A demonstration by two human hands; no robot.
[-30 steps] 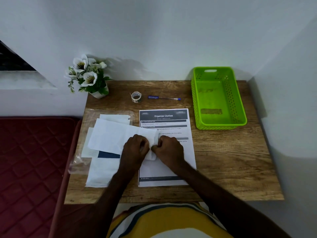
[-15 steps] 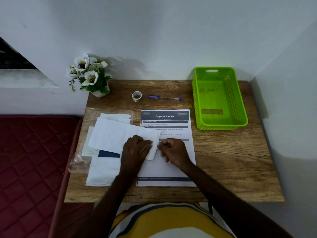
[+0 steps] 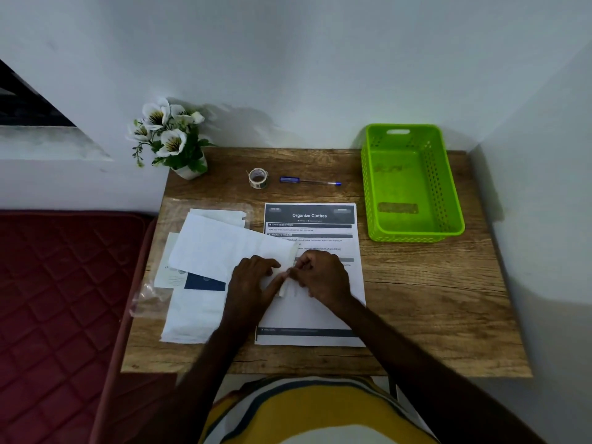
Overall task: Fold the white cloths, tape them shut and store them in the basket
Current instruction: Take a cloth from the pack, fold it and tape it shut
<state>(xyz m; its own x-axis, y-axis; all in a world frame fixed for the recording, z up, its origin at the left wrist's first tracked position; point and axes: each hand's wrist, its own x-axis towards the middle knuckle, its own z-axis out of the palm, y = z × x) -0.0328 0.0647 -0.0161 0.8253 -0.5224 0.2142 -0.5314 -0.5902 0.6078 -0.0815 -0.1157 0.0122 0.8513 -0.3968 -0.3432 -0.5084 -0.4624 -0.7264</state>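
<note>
White cloth [image 3: 224, 251]: left hand [image 3: 253, 280] presses it flat, right hand [image 3: 323, 277] seemingly pinches its edge; basket [image 3: 413, 233] holds nothing.

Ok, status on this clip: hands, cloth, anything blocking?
Left hand presses white cloth; right hand pinches its right edge. Basket holds no cloth. Tape roll untouched. Nothing blocking.
</note>
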